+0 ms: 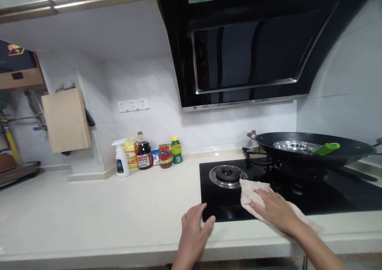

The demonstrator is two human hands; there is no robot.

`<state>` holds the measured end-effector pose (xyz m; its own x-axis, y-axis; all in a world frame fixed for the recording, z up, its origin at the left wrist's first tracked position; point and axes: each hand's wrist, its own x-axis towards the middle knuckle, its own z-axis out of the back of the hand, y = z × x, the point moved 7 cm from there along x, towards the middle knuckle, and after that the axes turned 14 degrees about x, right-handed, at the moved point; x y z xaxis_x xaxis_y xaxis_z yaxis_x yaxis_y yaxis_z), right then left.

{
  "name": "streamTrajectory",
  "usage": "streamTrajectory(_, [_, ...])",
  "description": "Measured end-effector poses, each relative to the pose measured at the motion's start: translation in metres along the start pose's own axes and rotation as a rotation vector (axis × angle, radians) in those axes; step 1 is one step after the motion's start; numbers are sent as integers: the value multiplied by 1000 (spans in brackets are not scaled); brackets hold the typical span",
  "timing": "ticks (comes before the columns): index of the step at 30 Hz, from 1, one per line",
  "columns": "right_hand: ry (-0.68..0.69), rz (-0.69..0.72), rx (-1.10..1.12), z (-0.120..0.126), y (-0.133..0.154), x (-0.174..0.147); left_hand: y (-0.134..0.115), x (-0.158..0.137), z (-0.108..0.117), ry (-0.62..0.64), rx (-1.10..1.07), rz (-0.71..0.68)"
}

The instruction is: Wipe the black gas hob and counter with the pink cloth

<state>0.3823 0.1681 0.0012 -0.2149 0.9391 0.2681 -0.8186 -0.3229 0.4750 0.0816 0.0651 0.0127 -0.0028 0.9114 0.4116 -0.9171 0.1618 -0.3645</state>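
My right hand [274, 208] presses a pale pink cloth [253, 198] onto the black glass top of the gas stove [217, 206]. Part of the cloth trails from under the palm towards the counter's front edge. Just beyond the cloth is the left burner [228, 175], with its metal ring bare of any pot. My left hand [193, 232] rests at the stove's front left corner, thumb and fingers apart, holding nothing.
A large black wok [352, 148] sits at the stove's right, holding a metal strainer [294, 146] and a green-handled utensil [328, 147]. Along the wall stand a white spray bottle [121, 160], a soy sauce bottle [144, 154] and several other containers. A black range hood [247, 59] hangs overhead.
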Motion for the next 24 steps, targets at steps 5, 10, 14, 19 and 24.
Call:
streamTrajectory(5, [-72, 1, -16, 6, -10, -21, 0, 0, 1, -13, -14, -14])
streamTrajectory(10, [24, 86, 61, -12, 50, -30, 1, 4, 0, -49, -31, -31])
streamTrajectory(14, [132, 244, 143, -40, 115, -33, 6, 8, -1, -96, -52, -20])
streamTrajectory(19, [206, 435, 329, -50, 162, -47, 15, 13, 0, -83, -129, 1])
streamTrajectory(24, [133, 452, 399, -31, 145, -60, 17, 16, 2, -43, -147, 18])
